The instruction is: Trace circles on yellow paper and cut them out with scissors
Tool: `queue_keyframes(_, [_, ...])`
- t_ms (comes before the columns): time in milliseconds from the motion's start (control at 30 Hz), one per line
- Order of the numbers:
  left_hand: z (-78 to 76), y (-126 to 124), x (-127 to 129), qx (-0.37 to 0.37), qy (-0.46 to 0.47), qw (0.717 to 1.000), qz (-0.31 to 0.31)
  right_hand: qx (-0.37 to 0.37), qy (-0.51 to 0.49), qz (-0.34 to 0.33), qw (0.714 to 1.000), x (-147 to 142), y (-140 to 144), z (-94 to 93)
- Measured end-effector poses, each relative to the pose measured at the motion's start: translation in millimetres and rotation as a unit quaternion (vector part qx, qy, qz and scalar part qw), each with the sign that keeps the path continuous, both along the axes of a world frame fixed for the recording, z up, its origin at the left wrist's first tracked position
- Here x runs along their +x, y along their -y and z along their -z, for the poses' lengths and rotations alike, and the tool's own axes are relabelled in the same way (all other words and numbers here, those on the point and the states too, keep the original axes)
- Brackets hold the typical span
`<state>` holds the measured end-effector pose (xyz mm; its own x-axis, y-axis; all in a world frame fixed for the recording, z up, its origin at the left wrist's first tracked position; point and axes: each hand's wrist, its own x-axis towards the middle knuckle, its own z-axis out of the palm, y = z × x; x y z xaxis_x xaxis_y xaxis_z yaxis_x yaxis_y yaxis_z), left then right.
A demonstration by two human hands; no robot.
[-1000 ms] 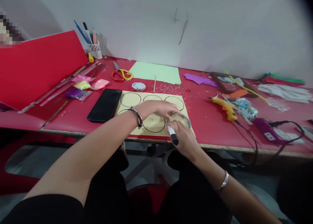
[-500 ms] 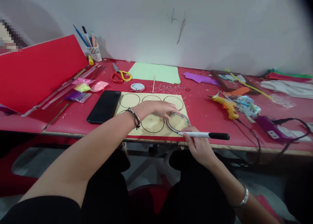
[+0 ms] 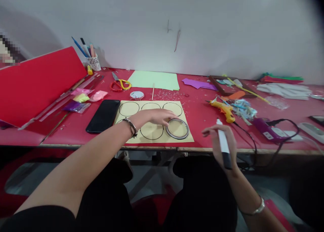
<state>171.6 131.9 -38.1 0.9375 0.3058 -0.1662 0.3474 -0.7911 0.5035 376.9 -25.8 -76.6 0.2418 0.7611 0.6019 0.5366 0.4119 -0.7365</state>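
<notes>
A yellow sheet (image 3: 186, 136) with several black drawn circles lies on the red table (image 3: 202, 117). A round ring-shaped lid (image 3: 177, 128) rests on the sheet's near right corner. My left hand (image 3: 157, 116) lies flat on the sheet with its fingertips touching the ring's left rim. My right hand (image 3: 222, 141) hovers off the table's front edge, to the right of the sheet, and grips a white marker with a black cap (image 3: 222, 144) held nearly upright.
A black phone (image 3: 103, 115) lies left of the sheet. Behind it are scissors (image 3: 120, 84), a small round lid (image 3: 137, 95), green paper (image 3: 153, 79) and a pen cup (image 3: 93, 61). A yellow glue gun (image 3: 222, 109), scraps and a purple power strip (image 3: 265, 129) crowd the right. A red board (image 3: 37, 80) leans at the left.
My right hand has lifted the marker away from the ring and swung it to the right, from lying level to nearly upright. My left hand stays at the ring.
</notes>
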Motion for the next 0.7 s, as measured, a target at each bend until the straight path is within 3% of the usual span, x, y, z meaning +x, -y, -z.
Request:
queue_keyframes(67, [-3.0,6,-2,0.003,0.014,1.0,-0.025,-0.032,0.075,-0.057,0.995,-3,-8,0.2])
queue_keyframes(200, [-22.2,20,-17,0.035,0.084,0.992,-0.088,-0.088,0.246,-0.162,0.952,-14,-20,2.6])
queue_keyframes(300, [-40.8,37,-40,0.053,0.218,0.96,-0.168,-0.096,0.262,-0.19,0.941,-20,-22,1.5])
queue_keyframes(367, [-47.5,53,-61,0.057,0.231,0.946,-0.22,-0.094,0.263,-0.197,0.94,-19,-22,-1.4])
queue_keyframes(533, [-37.7,105,-102,-0.002,0.196,0.937,-0.29,-0.066,0.229,-0.159,0.958,-1,-28,-16.0])
queue_keyframes(633, [-27.8,129,-100,-0.102,0.183,0.93,-0.302,-0.038,0.203,-0.139,0.969,1,-28,-26.6])
queue_keyframes(700, [-22.5,139,-86,-0.182,0.215,0.909,-0.307,-0.01,0.191,-0.148,0.97,-8,-21,-31.7])
